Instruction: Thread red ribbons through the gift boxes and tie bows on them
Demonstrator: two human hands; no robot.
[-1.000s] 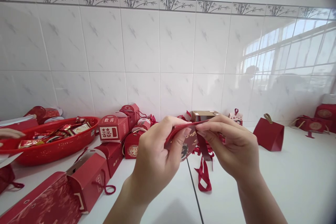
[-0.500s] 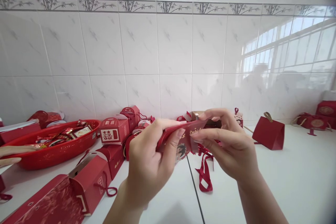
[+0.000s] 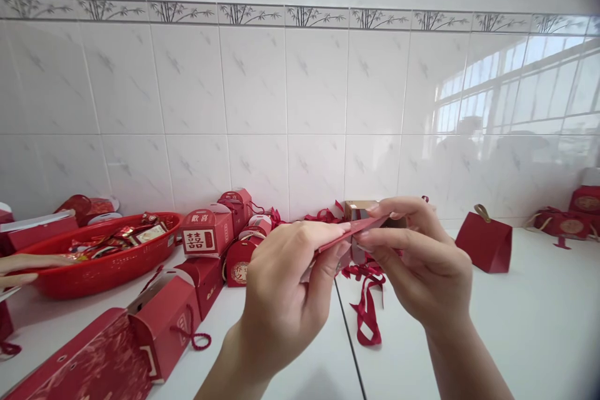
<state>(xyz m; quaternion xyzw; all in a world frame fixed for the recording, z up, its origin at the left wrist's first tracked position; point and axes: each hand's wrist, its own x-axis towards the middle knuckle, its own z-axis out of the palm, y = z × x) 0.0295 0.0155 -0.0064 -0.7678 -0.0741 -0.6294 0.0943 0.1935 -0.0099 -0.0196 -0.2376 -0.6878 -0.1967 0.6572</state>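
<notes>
Both hands hold one flat red cardboard gift-box blank above the white counter. My left hand pinches its left part, thumb underneath and fingers curled over the top. My right hand grips its right end between thumb and fingers. The blank is seen almost edge-on, tilted up to the right. Red ribbons lie on the counter just below the hands.
Folded red gift boxes crowd the left and back of the counter, with a larger one near me. A red basket of wrapped sweets stands at the left, beside another person's fingers. A red bag sits to the right.
The blank has been turned from showing its printed face to nearly edge-on, and both hands have shifted slightly right and down.
</notes>
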